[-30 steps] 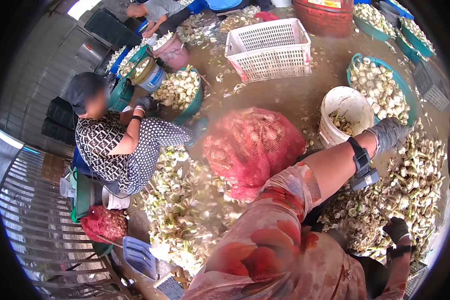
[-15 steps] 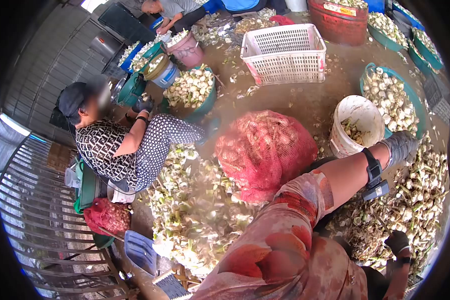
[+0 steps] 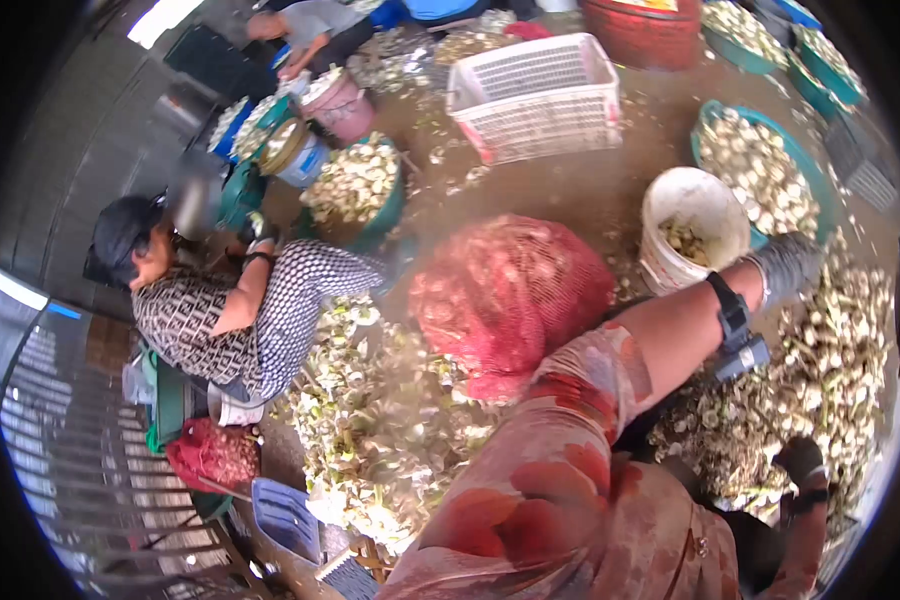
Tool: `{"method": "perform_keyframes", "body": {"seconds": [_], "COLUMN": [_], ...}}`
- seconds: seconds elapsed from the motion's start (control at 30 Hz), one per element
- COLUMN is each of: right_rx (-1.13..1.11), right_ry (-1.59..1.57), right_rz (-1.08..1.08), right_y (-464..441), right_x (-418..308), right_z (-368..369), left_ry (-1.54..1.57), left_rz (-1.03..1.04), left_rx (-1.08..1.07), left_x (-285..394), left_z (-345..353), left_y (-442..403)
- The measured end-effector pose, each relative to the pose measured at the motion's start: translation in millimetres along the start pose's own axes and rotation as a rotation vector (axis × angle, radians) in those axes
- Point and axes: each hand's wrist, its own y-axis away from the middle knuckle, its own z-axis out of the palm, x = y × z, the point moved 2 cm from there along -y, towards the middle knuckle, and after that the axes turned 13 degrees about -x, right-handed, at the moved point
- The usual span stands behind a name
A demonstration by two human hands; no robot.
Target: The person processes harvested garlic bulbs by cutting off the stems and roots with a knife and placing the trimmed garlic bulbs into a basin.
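Observation:
My left hand [image 3: 788, 268], in a grey glove, is stretched out beside the green basin of garlic bulbs [image 3: 755, 170], above the edge of the heap of garlic with stems [image 3: 820, 370]. Its fingers are too smeared to show whether it holds anything. Low on the right, my right hand [image 3: 800, 460], in a dark glove, is closed over the same heap. A thin knife-like tool stuck out of it a moment ago; blur now hides it. Close to my left forearm stand a white bucket [image 3: 670, 258] with some garlic in it and a red mesh sack [image 3: 510, 300] full of bulbs.
A white plastic crate [image 3: 540, 110] stands ahead on the floor. Trimmed stems and leaves [image 3: 380, 430] lie in a heap left of my leg. A seated person [image 3: 210, 310] works at the left, near a tub of garlic [image 3: 355, 185]. A blue scoop [image 3: 285, 520] lies lower left.
The whole view has shifted, so most things sit further left. My left hand stays by the basin and the heap. The thin tool at my right hand no longer shows clearly.

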Motion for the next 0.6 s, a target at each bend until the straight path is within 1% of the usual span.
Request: {"method": "perform_keyframes", "body": {"seconds": [0.03,0.07,0.1,0.13,0.17,0.2,0.23,0.27,0.3,0.33,0.37,0.43,0.47,0.5,0.53,0.6], "right_rx": [-0.097,-0.05,-0.045,-0.03,-0.08,-0.086,-0.053,0.041,0.151,0.108,0.252,0.284,0.16,0.174,0.189,0.197], "right_ry": [0.017,-0.218,-0.005,-0.252,-0.62,-0.752,-0.802,-0.807,-0.932,-0.986,-1.023,-1.19,-1.328,-1.378,-1.427,-1.553], "right_rz": [-0.042,0.138,0.04,0.073,0.595,0.72,0.824,0.796,0.848,0.904,0.971,1.176,1.317,1.339,1.363,1.404], "right_y": [6.8,23.2,34.7,58.3,90.8,121.6,144.2,166.8,183.6,196.4,209.0,204.8,197.4,187.4,177.3,165.2], "right_x": [4.8,-2.3,16.9,20.3,6.9,3.5,1.7,-3.7,-17.2,-30.1,-51.5,-96.0,-113.9,-128.8,-144.0,-152.1], "right_z": [-0.8,-29.6,13.6,-4.2,-50.1,-60.4,-38.0,-2.0,9.4,27.5,61.9,126.1,153.1,178.9,206.3,220.8], "left_ry": [0.073,0.139,0.182,0.286,0.018,0.02,0.039,-0.004,0.001,-0.03,-0.047,-0.157,-0.225,-0.233,-0.315,-0.437], "left_rz": [0.048,0.063,0.046,-0.023,-0.062,-0.064,-0.308,-0.324,-0.394,-0.474,-0.592,-0.748,-0.817,-0.843,-0.855,-0.841], "left_rx": [-0.035,-0.068,-0.091,-0.066,-0.109,-0.282,-0.192,-0.242,-0.225,-0.228,-0.305,-0.438,-0.516,-0.53,-0.604,-0.799], "left_x": [3.4,7.6,10.7,-6.9,1.6,-20.4,-31.3,-36.5,-39.6,-49.3,-59.6,-86.3,-100.6,-116.2,-136.9,-197.5], "left_z": [1.5,3.0,6.8,-0.5,12.8,-5.7,-7.7,2.9,14.4,28.4,39.9,66.2,79.8,95.4,118.3,150.4], "left_y": [15.0,29.0,38.3,34.2,38.5,24.6,14.1,16.8,21.4,21.4,21.3,14.1,7.0,-1.6,-14.1,-43.8]}}
